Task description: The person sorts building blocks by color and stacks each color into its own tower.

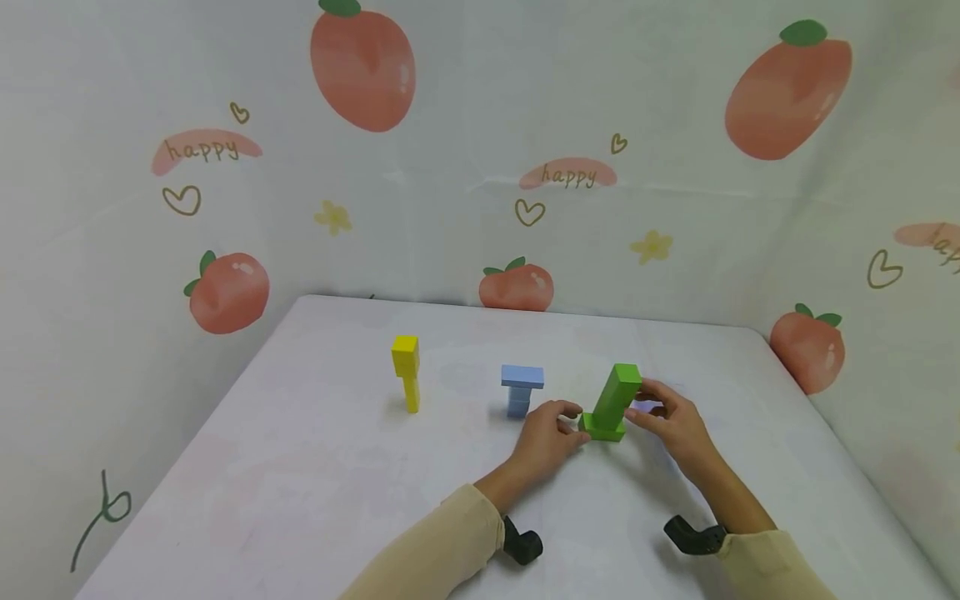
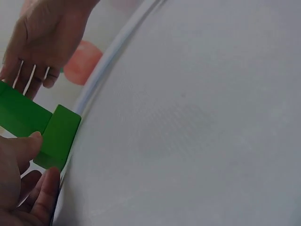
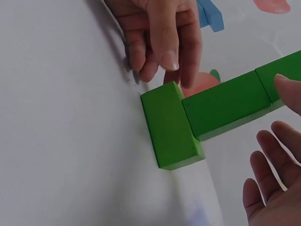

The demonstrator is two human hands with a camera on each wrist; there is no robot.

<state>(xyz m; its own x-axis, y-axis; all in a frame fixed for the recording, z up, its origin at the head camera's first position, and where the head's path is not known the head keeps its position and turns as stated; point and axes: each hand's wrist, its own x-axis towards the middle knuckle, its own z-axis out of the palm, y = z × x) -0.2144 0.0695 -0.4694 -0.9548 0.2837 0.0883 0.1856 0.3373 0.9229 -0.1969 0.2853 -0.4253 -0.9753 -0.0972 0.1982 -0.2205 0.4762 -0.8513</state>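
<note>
A green block stack [image 1: 617, 398] stands on the table, with upright green blocks on a base block [image 3: 171, 127] lying flat. My left hand [image 1: 546, 435] is at the left end of this base, thumb toward the front and fingers behind; the right wrist view shows a small gap between thumb and block. To the right of the column is my right hand [image 1: 677, 423]. Its thumb is close to the upper green block [image 3: 284, 75], though contact is unclear, and its other fingers [image 3: 268, 169] spread loosely away. Neither hand grips anything.
Left of the hands stands a blue block stack [image 1: 519, 390] with a flat piece across its top. Farther left is a yellow stack [image 1: 406, 371], wider above than below. The white table [image 1: 300, 483] meets a fruit-patterned cloth [image 1: 442, 183] behind.
</note>
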